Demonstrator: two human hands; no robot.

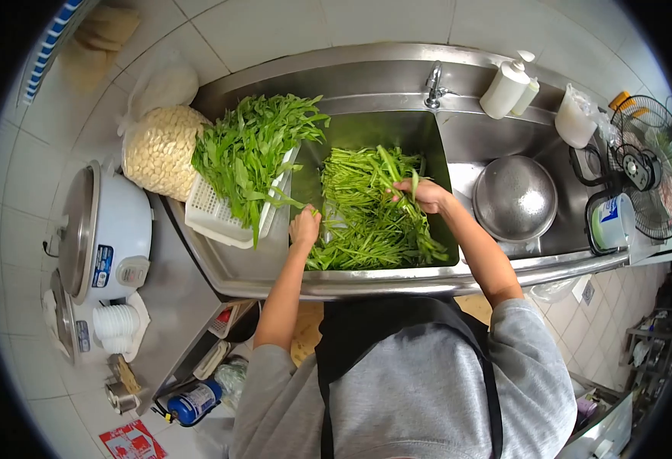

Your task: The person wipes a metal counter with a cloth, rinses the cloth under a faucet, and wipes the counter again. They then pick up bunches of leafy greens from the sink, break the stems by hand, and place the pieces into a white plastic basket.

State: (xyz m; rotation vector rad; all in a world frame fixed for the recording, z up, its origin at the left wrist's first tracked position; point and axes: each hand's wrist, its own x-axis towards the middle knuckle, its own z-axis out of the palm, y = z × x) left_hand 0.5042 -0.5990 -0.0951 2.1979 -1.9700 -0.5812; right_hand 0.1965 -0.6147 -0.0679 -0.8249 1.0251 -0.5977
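Cut green stems and leaves point(366, 237) fill much of the deep steel sink basin point(435, 138). Over the right part of that basin, my right hand point(426, 195) is closed around a bunch of green stems point(391, 170). At the basin's left edge, my left hand point(305, 227) is closed beside a thin green stem; its fingertips are partly hidden. Just left of the basin, a white perforated basket point(221, 218) holds a tall heap of long leafy greens point(255, 149), some hanging over its front side.
An upturned steel bowl point(515, 199) lies in the right sink, below the faucet point(434, 84) and pump bottles point(506, 88). A fan point(642, 164) stands far right. At left are a bag of pale pieces point(160, 149) and a large cooker point(114, 229).
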